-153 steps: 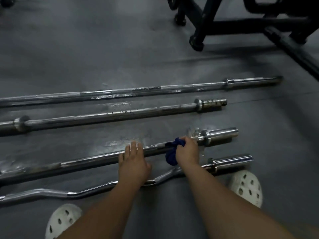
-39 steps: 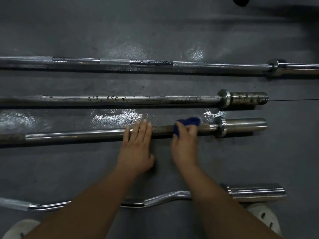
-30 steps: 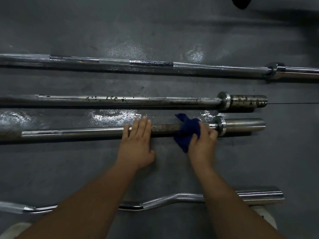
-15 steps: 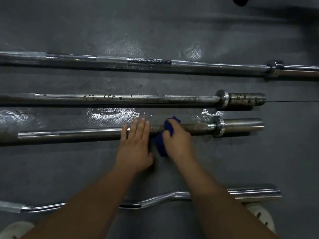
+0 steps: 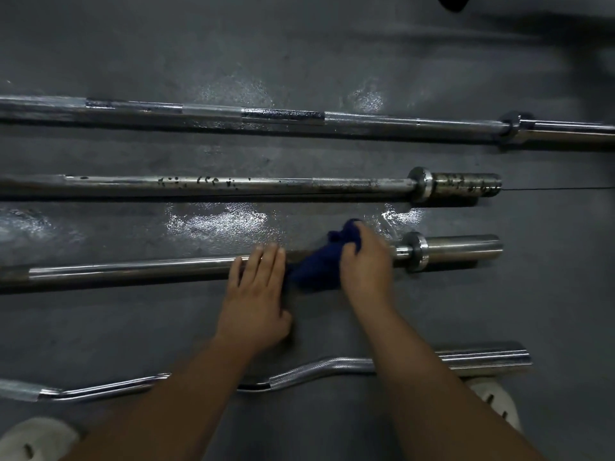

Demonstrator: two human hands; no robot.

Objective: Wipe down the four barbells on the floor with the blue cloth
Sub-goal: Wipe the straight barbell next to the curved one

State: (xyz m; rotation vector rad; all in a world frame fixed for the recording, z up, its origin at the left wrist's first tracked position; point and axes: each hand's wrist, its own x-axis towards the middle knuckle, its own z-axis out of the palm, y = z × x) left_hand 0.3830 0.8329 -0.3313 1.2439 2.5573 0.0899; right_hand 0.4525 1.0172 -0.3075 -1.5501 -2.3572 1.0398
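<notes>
Rightward, toward 3 o'clock, is where the right hand [image 5: 366, 271] has slid since half a second ago, from just beside the left hand [image 5: 256, 297] to near the collar [image 5: 416, 251]. Its fingers curl over the dark blue cloth [image 5: 316, 266], gripping it bunched against the smooth straight steel barbell [image 5: 133, 269], which runs from 9 to 3 o'clock across the middle of the view. The left hand lies flat with straight fingers, its fingertips resting on the same bar and its palm on the dark grey floor [image 5: 116, 331]; the cloth touches its 3 o'clock edge.

Toward 12 o'clock lie the rust-spotted steel barbell [image 5: 233, 185] and, beyond it, the long chrome barbell [image 5: 382, 120]. A glossy wet patch [image 5: 216, 221] shines between the spotted bar and the wiped one. At 6 o'clock the curved chrome curl bar [image 5: 319, 367] passes under both forearms, with white perforated shoes [image 5: 496, 400] at 5 and 7 o'clock.
</notes>
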